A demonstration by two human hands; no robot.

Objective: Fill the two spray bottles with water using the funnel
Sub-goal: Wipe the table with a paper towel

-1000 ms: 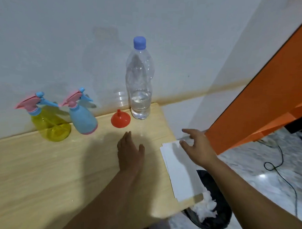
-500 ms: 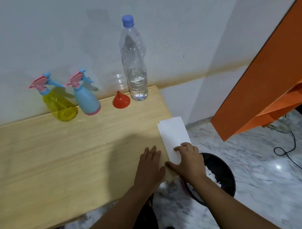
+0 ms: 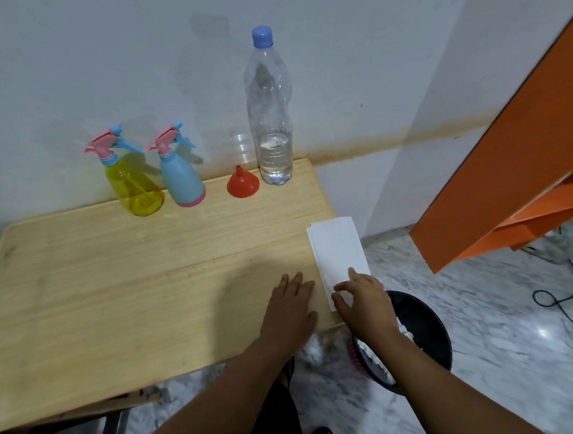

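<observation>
A yellow spray bottle (image 3: 134, 187) and a light blue spray bottle (image 3: 182, 180), both with pink and blue trigger heads, stand at the back of the wooden table (image 3: 114, 275) by the wall. To their right a red funnel (image 3: 242, 184) sits mouth down. Beside it stands a tall clear water bottle (image 3: 271, 119) with a blue cap, holding water low down. My left hand (image 3: 290, 309) rests flat on the table near its front right corner. My right hand (image 3: 361, 302) pinches the near end of a white paper stack (image 3: 337, 251) at the table's right edge.
A black waste bin (image 3: 430, 338) with white crumpled paper inside stands on the marble floor just right of the table corner. An orange slanted panel (image 3: 507, 176) rises at the right. A black cable (image 3: 558, 297) lies on the floor.
Both hands have drawn back from the middle of the table to its front right corner. My right hand has come down onto the near end of the paper and now pinches it.
</observation>
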